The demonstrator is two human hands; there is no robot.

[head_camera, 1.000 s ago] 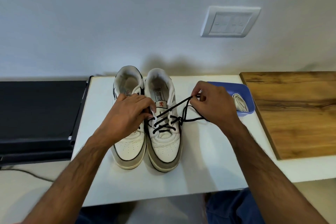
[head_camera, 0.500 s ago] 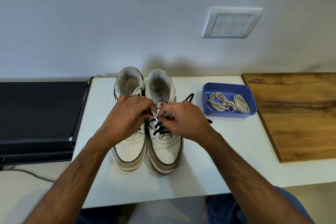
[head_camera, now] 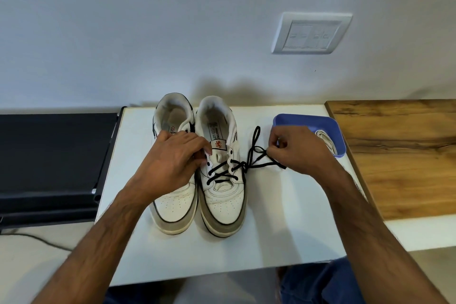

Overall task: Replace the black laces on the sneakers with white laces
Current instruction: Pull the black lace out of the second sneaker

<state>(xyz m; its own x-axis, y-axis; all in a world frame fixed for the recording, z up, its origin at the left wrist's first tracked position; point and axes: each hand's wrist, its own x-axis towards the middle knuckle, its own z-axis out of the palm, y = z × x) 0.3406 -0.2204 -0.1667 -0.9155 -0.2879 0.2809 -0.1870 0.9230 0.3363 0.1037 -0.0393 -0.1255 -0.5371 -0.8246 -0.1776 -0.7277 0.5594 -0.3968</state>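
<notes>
Two white sneakers stand side by side on the white table, toes toward me. The right sneaker still has its black lace threaded through the lower eyelets, with the free ends pulled out to the right. My right hand pinches that lace to the right of the shoe. My left hand lies over the left sneaker and grips the left eyelet edge of the right sneaker. White laces lie in a blue tray, partly hidden behind my right hand.
A wooden board covers the surface to the right. A black flat device sits at the left, with a cable below it. A white wall switch plate is above. My knee in blue cloth shows below the table edge.
My right hand has moved from over the right sneaker's eyelets out to the right, drawing the black lace with it. The left hand has stayed on the shoes.
</notes>
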